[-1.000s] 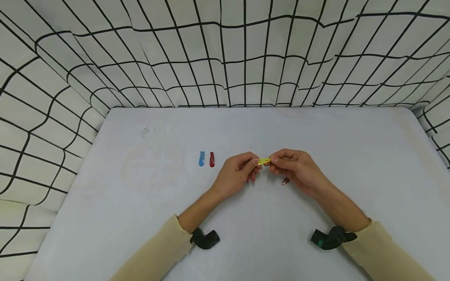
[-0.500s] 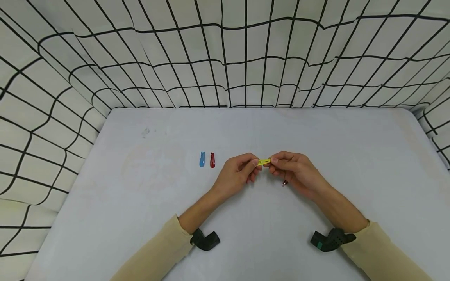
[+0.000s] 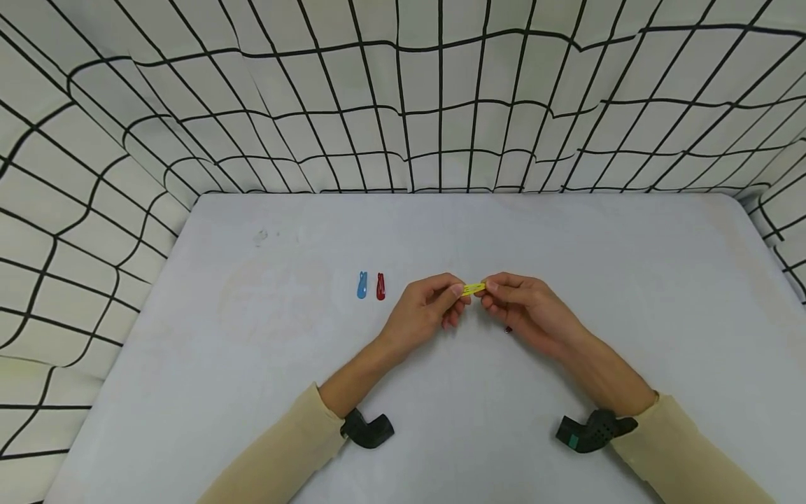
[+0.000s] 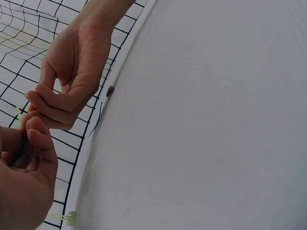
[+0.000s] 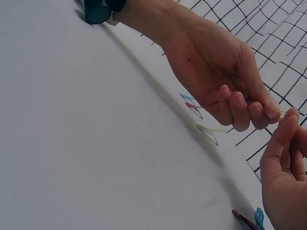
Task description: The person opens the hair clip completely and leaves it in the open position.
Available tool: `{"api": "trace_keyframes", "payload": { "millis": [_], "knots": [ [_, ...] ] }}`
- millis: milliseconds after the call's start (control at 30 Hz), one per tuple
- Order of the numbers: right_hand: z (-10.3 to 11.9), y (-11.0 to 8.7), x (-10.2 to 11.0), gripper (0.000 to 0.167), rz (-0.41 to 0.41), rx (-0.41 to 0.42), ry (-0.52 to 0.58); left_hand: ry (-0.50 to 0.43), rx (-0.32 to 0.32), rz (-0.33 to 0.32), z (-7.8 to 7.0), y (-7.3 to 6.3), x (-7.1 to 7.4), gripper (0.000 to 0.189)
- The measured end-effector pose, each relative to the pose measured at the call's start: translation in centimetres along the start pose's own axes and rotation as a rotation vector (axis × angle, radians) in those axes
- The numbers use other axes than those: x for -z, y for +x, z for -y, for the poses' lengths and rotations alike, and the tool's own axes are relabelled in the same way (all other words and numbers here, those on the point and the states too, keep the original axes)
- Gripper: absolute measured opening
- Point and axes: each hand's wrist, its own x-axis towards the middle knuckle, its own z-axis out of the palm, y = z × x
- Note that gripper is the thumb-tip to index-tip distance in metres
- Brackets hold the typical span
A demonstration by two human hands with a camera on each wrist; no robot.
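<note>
- Here at the centre, a slender yellow snap-style hair clip is held between the two hands, raised off the smooth white tabletop.
- On one end, the left hand: thumb and fingers pinching the clip, the other fingers curled in below.
- On the other end, the right hand does the same, thumb on top, fingertips close to the left hand's but a short stretch of yellow showing between.
- Over to the left of that hand, a glossy light-blue hair clip and a glossy red hair clip lie side by side, apart, lengthwise away from the person.
- Just showing under the right hand, a small dark-red clip; the right wrist view catches it again, with a second blue clip close beside it.
- That same view picks up a yellow-green clip on the table, below the left hand.
- Both arms come in from beige sleeves, black wrist-worn devices at the cuffs.
- Behind it all, a white backdrop crossed by black grid lines.
</note>
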Motion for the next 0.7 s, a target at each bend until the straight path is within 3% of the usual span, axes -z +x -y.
{"api": "trace_keyframes", "payload": {
  "millis": [167, 433, 700],
  "knots": [
    [-0.23, 0.23, 0.03, 0.016, -0.010, -0.017, 0.071, -0.043, 0.010, 0.009, -0.06, 0.06, -0.08, 0.023],
    [-0.13, 0.20, 0.11, 0.014, -0.001, -0.004, 0.061, -0.030, 0.043, 0.032, -0.09, -0.06, -0.20, 0.027],
    [0.11, 0.01, -0.02, 0.009, -0.061, 0.013, -0.073, 0.004, 0.067, 0.040, -0.15, -0.25, -0.17, 0.026]
  ]
}}
